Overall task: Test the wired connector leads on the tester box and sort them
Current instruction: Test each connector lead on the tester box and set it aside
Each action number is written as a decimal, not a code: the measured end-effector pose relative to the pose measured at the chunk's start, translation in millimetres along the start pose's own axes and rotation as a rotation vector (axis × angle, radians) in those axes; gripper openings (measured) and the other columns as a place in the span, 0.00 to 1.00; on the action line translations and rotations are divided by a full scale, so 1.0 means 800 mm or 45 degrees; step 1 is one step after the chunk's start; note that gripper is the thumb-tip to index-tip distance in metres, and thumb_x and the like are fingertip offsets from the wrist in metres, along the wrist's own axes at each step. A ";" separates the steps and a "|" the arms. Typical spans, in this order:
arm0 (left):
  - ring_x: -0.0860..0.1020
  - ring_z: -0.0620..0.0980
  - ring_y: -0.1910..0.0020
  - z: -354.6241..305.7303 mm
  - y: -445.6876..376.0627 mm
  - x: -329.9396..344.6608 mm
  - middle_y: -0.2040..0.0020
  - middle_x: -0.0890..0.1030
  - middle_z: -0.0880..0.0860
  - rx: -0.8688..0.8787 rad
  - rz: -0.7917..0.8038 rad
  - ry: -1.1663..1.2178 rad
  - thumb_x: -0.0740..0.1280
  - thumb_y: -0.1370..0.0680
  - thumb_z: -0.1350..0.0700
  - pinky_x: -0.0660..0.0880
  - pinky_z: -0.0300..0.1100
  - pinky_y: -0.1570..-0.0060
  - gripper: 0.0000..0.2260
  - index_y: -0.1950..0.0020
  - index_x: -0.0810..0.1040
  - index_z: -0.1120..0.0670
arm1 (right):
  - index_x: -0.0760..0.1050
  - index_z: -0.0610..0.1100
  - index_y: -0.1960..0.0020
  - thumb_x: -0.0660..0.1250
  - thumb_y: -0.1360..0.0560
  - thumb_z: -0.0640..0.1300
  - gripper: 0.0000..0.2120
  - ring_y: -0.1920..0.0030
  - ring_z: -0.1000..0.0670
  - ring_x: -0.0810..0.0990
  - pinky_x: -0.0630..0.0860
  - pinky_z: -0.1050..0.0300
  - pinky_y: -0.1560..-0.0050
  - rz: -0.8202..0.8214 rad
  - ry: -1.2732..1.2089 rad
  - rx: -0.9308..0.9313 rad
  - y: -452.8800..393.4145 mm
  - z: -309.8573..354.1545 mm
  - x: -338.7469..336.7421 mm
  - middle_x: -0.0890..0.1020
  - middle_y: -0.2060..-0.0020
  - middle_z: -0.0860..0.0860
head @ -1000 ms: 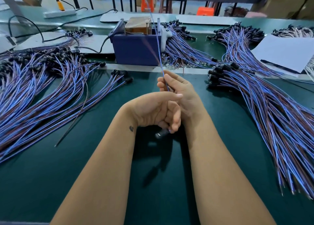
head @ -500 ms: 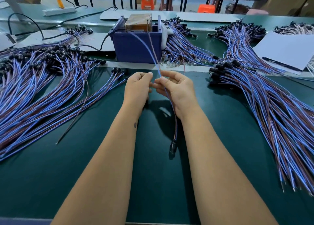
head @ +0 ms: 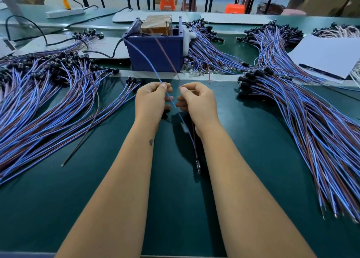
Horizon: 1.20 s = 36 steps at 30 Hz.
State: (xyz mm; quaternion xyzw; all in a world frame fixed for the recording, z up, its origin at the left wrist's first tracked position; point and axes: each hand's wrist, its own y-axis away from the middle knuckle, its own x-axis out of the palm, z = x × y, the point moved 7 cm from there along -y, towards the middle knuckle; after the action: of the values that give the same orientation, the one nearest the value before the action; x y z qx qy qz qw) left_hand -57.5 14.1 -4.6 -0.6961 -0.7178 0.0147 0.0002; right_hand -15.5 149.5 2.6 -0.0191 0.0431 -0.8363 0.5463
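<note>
Green table (head: 58, 209) bears wire piles (head: 48, 102) beside tester box (head: 155, 53).

A single head-worn wide-angle view looks forward and down along both forearms onto the green table (head: 58, 209). The tester box (head: 155, 51) sits upper centre, straight ahead, beyond the hands. Wire bundles spread left and right of the box and bend at the frame's edges. Behind the box, a further bench and stools show, small and distant.

Green bench (head: 58, 209) (lead bundles (head: 39, 102), tester box (head: 155, 53))
</note>
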 end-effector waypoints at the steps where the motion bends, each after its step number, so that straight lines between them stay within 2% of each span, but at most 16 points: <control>1: 0.83 0.45 0.64 0.000 -0.001 -0.006 0.59 0.84 0.47 0.011 -0.045 -0.027 0.60 0.18 0.57 0.76 0.39 0.65 0.10 0.54 0.80 0.50 | 0.76 0.45 0.58 0.64 0.21 0.39 0.07 0.70 0.53 0.79 0.77 0.61 0.65 -0.030 -0.042 0.009 -0.001 0.000 -0.003 0.79 0.68 0.48; 5: 0.76 0.41 0.73 -0.005 -0.003 -0.025 0.68 0.77 0.45 0.102 -0.195 -0.168 0.60 0.19 0.56 0.74 0.39 0.63 0.11 0.55 0.79 0.48 | 0.74 0.44 0.55 0.63 0.20 0.39 0.05 0.75 0.54 0.76 0.72 0.65 0.72 -0.087 -0.130 0.021 -0.001 -0.001 -0.010 0.78 0.71 0.49; 7: 0.71 0.47 0.71 -0.006 -0.003 -0.027 0.68 0.73 0.49 0.138 -0.207 -0.225 0.60 0.19 0.55 0.70 0.41 0.63 0.11 0.60 0.77 0.50 | 0.75 0.43 0.54 0.63 0.20 0.40 0.05 0.75 0.53 0.76 0.72 0.64 0.72 -0.083 -0.119 0.017 -0.001 -0.001 -0.009 0.78 0.72 0.49; 10: 0.65 0.51 0.66 -0.007 -0.004 -0.027 0.64 0.70 0.55 0.159 -0.189 -0.257 0.60 0.20 0.55 0.65 0.44 0.63 0.11 0.62 0.73 0.49 | 0.75 0.43 0.53 0.63 0.20 0.40 0.04 0.74 0.54 0.75 0.72 0.64 0.72 -0.065 -0.083 0.006 0.000 -0.001 -0.006 0.78 0.72 0.50; 13: 0.63 0.51 0.66 -0.010 -0.002 -0.026 0.64 0.71 0.55 0.155 -0.194 -0.266 0.60 0.20 0.55 0.63 0.44 0.64 0.13 0.65 0.72 0.46 | 0.75 0.44 0.54 0.62 0.20 0.40 0.05 0.75 0.54 0.75 0.71 0.65 0.73 -0.041 -0.048 -0.015 0.000 0.001 -0.003 0.77 0.73 0.50; 21: 0.62 0.51 0.66 -0.010 -0.006 -0.027 0.64 0.69 0.55 0.154 -0.205 -0.246 0.60 0.20 0.55 0.61 0.44 0.63 0.07 0.58 0.71 0.51 | 0.75 0.44 0.54 0.62 0.20 0.40 0.06 0.75 0.53 0.74 0.71 0.64 0.73 -0.031 -0.030 -0.035 -0.003 0.001 0.000 0.77 0.74 0.49; 27: 0.62 0.52 0.66 -0.009 -0.013 -0.032 0.63 0.68 0.55 0.147 -0.228 -0.172 0.60 0.20 0.56 0.61 0.44 0.64 0.06 0.57 0.72 0.52 | 0.75 0.44 0.55 0.62 0.20 0.40 0.06 0.75 0.53 0.74 0.71 0.64 0.73 -0.031 -0.034 -0.048 -0.006 0.000 0.001 0.77 0.75 0.49; 33: 0.62 0.53 0.65 -0.006 -0.018 -0.038 0.63 0.68 0.56 0.093 -0.260 -0.105 0.61 0.20 0.57 0.61 0.45 0.64 0.10 0.62 0.72 0.51 | 0.75 0.45 0.56 0.62 0.20 0.40 0.07 0.75 0.53 0.74 0.70 0.64 0.73 -0.029 -0.013 -0.063 -0.007 -0.001 0.001 0.77 0.75 0.50; 36: 0.61 0.52 0.68 -0.003 -0.019 -0.040 0.66 0.68 0.54 0.072 -0.275 -0.065 0.61 0.20 0.57 0.61 0.44 0.66 0.12 0.65 0.72 0.51 | 0.75 0.44 0.56 0.62 0.20 0.40 0.07 0.75 0.53 0.74 0.70 0.64 0.73 -0.024 -0.011 -0.070 -0.007 -0.001 0.001 0.78 0.75 0.50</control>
State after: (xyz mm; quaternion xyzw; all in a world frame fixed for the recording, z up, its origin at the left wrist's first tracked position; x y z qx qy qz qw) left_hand -71.8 -18.4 -0.9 -0.6138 -0.7877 0.0525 0.0030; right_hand -21.1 151.2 2.7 -0.0382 0.0634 -0.8398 0.5378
